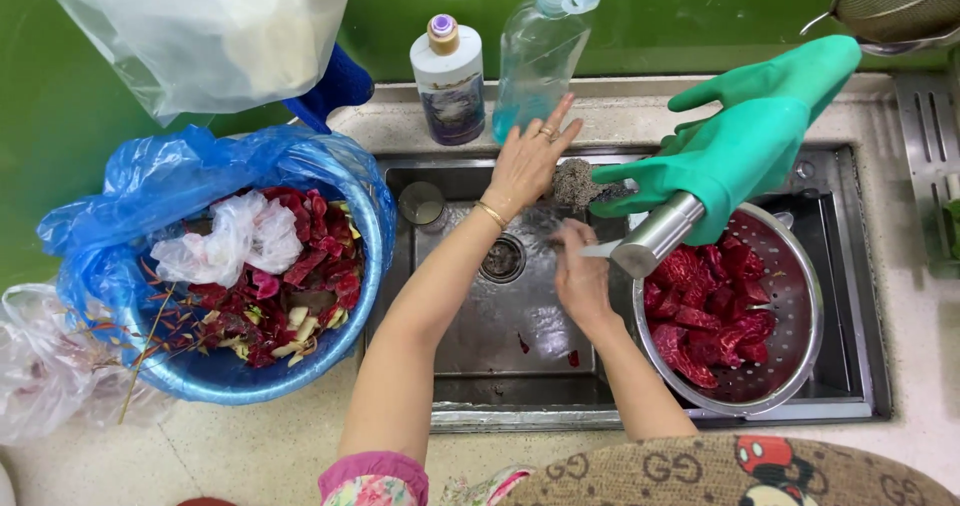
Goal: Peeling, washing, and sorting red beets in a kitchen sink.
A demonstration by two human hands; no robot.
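My left hand (pixel 525 166) reaches over the steel sink (pixel 500 351) to its back wall, fingers spread, right beside a grey scouring pad (pixel 572 181). My right hand (pixel 580 278) is lower, over the sink floor near the drain (pixel 502 258). It grips a small knife (pixel 598 250) whose blade points at the steel tap spout (pixel 655 234). Green rubber gloves (pixel 745 141) hang over the tap. A steel colander (pixel 805 276) in the sink's right half holds red fruit pieces (pixel 710 311).
A blue basin (pixel 250 384) lined with a blue bag holds red peels and a crumpled white bag (pixel 235 236) at the left. A white bottle (pixel 448 81) and a clear bottle (pixel 538 56) stand behind the sink. A wire strainer (pixel 900 6) hangs at the top right.
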